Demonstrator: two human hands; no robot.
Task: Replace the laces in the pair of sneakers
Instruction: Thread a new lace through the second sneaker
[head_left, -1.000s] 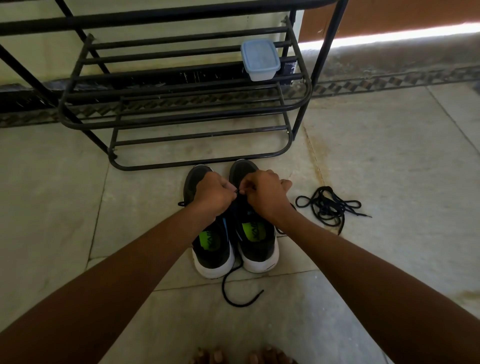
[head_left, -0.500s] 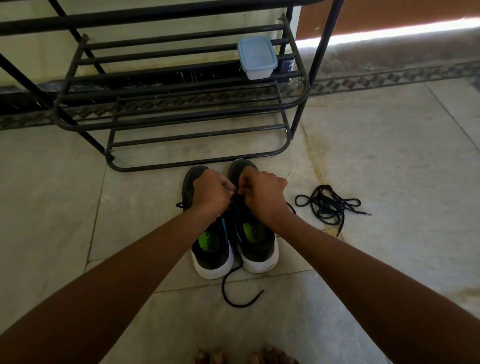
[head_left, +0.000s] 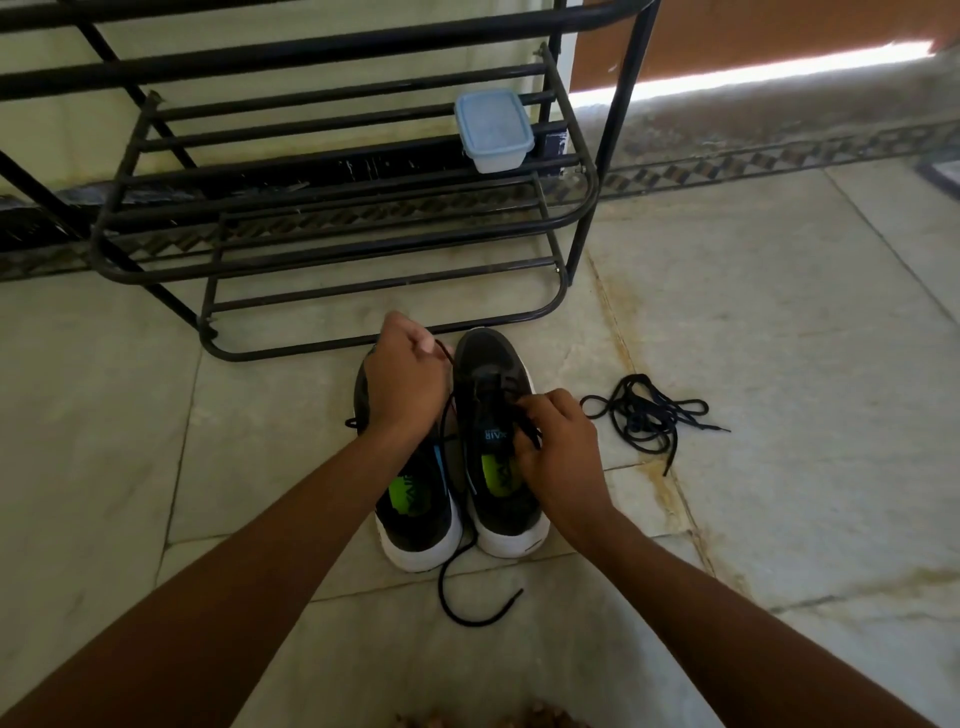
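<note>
You're mid-lacing on the right-hand black mesh sneaker with the white sole (head_left: 493, 441). It sits on the pale stone floor tiles (head_left: 779, 364) touching its twin, the left-hand black sneaker (head_left: 415, 514), toes pointing far, toward the black metal shoe rack (head_left: 332, 228).

Your left hand (head_left: 402, 379) is over the left-hand shoe's toe, fingers curled, pinching one run of the black round lace (head_left: 470, 597) and drawing it up and far-left. Your right hand (head_left: 558, 441) is at the right side of the right-hand shoe's eyelet row, fingers curled round the other run of lace. The loose tail trails out between the two heels and loops on the floor near you.

A tangled pile of spare black laces (head_left: 647, 415) lies on the floor to the right, well apart from the shoes. Can't tell if it's old laces or new ones.

Judgement: lower eyelets on the right-hand shoe are threaded, upper ones look open; the left-hand shoe's lacing is hidden under your hand. So roughly early-to-mid task.

Next move: take slack out evenly on both runs, then feed the tip through the next eyelet up. Keep the shoe pinned so it doesn't slide, and watch that the trailing tail doesn't snag under the heel.

A pale blue lidded plastic box (head_left: 493, 130) sits on the rack; not involved.
</note>
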